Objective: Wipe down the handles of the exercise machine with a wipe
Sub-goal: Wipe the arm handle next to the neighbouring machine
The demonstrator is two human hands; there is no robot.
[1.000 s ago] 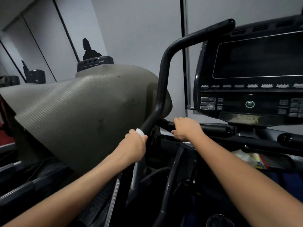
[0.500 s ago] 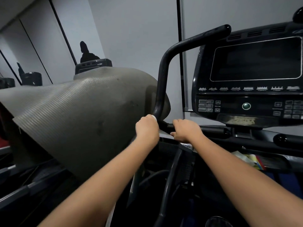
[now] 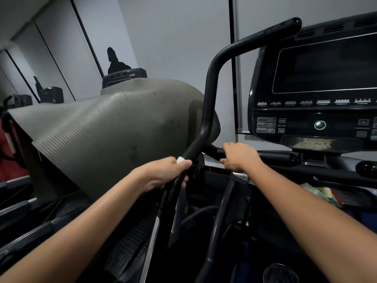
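A tall black curved handle (image 3: 210, 94) rises from the machine's left side and bends right at the top. My left hand (image 3: 166, 173) is wrapped around its lower part, pressing a white wipe (image 3: 180, 159) against the bar; only a small corner of the wipe shows between my fingers. My right hand (image 3: 238, 157) grips the short horizontal black handle (image 3: 273, 157) below the console. Most of the wipe is hidden inside my left fist.
The black console (image 3: 318, 84) with a dark screen and buttons fills the upper right. A grey ribbed mat (image 3: 98, 135) drapes over the neighbouring machine on the left, close to the tall handle. Coloured papers (image 3: 328, 196) lie in a tray under the console.
My left hand slid up the tall handle with the wipe half a second ago, and has now come back down it. My right hand stays on the horizontal handle.
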